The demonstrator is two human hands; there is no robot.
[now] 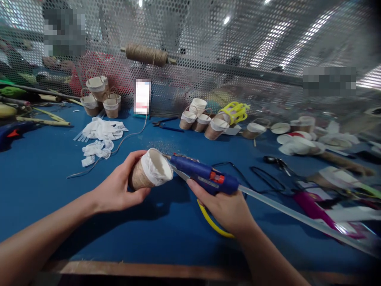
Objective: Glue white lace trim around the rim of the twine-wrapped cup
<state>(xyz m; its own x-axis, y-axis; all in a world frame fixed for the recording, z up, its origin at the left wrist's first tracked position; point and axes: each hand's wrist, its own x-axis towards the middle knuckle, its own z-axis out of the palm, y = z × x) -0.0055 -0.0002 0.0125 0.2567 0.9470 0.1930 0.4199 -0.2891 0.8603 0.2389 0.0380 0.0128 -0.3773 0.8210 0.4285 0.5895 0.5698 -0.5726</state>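
My left hand [119,186] is closed around a small burlap-wrapped cup [150,170] with a white lace rim, tipped so its mouth faces right. My right hand [226,206] grips a blue hot glue gun [204,174]. Its nozzle touches the cup's rim. A clear glue stick [297,216] sticks out of the gun's back toward the lower right. A yellow cord [212,222] loops under my right hand.
On the blue table [44,190] lie white lace scraps [101,135], finished cups at the back left [99,97] and centre [202,119], scissors [278,163], black cables and clutter at right. A twine spool [145,55] hangs on the perforated screen. A person sits behind it.
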